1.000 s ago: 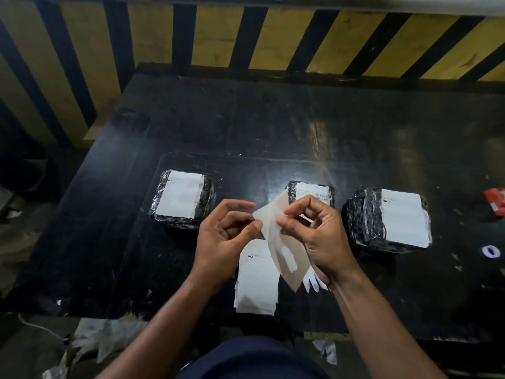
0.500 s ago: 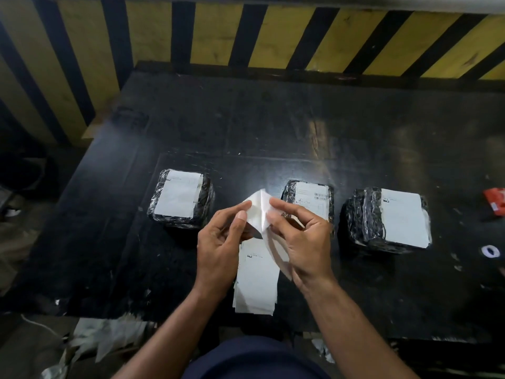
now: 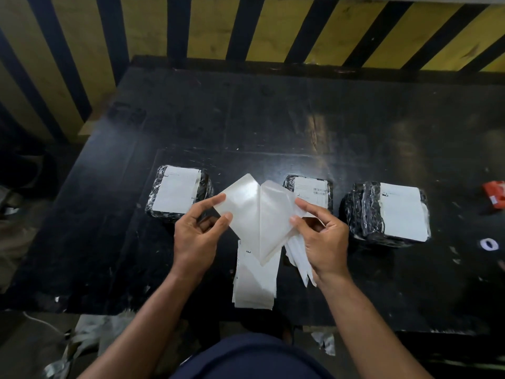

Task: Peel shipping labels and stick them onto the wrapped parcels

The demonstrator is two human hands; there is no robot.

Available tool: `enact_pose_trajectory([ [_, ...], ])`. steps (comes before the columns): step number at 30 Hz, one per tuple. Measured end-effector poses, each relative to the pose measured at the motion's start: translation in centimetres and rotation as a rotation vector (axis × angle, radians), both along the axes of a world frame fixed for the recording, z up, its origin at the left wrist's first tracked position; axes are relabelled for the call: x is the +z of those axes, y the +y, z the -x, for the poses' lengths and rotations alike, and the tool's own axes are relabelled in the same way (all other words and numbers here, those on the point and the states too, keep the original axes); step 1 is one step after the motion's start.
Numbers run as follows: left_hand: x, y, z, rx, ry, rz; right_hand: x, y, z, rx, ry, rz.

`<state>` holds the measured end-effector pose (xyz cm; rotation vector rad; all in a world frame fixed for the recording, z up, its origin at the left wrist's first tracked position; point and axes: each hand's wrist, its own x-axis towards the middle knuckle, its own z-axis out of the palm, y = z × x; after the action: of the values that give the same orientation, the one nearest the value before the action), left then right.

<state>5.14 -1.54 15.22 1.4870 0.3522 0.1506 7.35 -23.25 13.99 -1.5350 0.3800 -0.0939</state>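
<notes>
Nearest, a stack of labels (image 3: 255,280) is left at the table (image 3: 273,119) edge, prob. for quick reach; above it a label (image 3: 240,214) is pinched by the left hand (image 3: 198,236) and its backing (image 3: 276,214) by the right hand (image 3: 323,242), spread in a V, half peeled, apparently so the sticky side is kept clear; beyond, 3 wrapped parcels (image 3: 388,212) are lined up, each already labelled.

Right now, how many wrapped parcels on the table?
3, in a row on the black table: left parcel, middle parcel partly behind the label sheet held in both hands, right parcel. All three already carry labels. None seems hidden.
</notes>
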Motion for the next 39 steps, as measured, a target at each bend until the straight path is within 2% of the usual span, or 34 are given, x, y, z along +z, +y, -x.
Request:
enact_pose_trajectory([
  [5, -1.6, 2.2, -0.2, 0.049, 0.04, -0.069, -2.5, -3.3, 0.0, -0.064, 0.03, 0.05],
  [8, -1.9, 3.3, -0.1, 0.088, 0.036, -0.098, -3.0, -5.5, -0.1, -0.179, 0.021, 0.068],
  [12, -2.3, 4.1, 0.2, 0.109, 0.065, -0.113, -2.9, -8.6, 0.0, -0.303, -0.062, 0.254],
  [18, -3.7, 3.0, 1.5, 0.025, 0.12, -0.114, -5.7, -9.7, 0.6, -0.071, -0.115, 0.58],
  [26, -6.3, 0.9, 3.2, -0.076, 0.196, -0.114, -13.2, -7.7, 1.0, 0.202, 0.016, 0.749],
  [31, -6.4, -0.9, 3.9, -0.106, 0.204, -0.125, -15.8, -6.8, 1.8, 0.334, 0.113, 0.823],
  [36, -6.9, -1.7, 4.2, -0.141, 0.233, -0.142, -16.2, -7.1, 3.0, 0.305, 0.193, 0.831],
  [39, -7.0, -2.1, 4.1, -0.16, 0.228, -0.152, -14.9, -7.1, 3.6, 0.199, 0.141, 0.799],
])
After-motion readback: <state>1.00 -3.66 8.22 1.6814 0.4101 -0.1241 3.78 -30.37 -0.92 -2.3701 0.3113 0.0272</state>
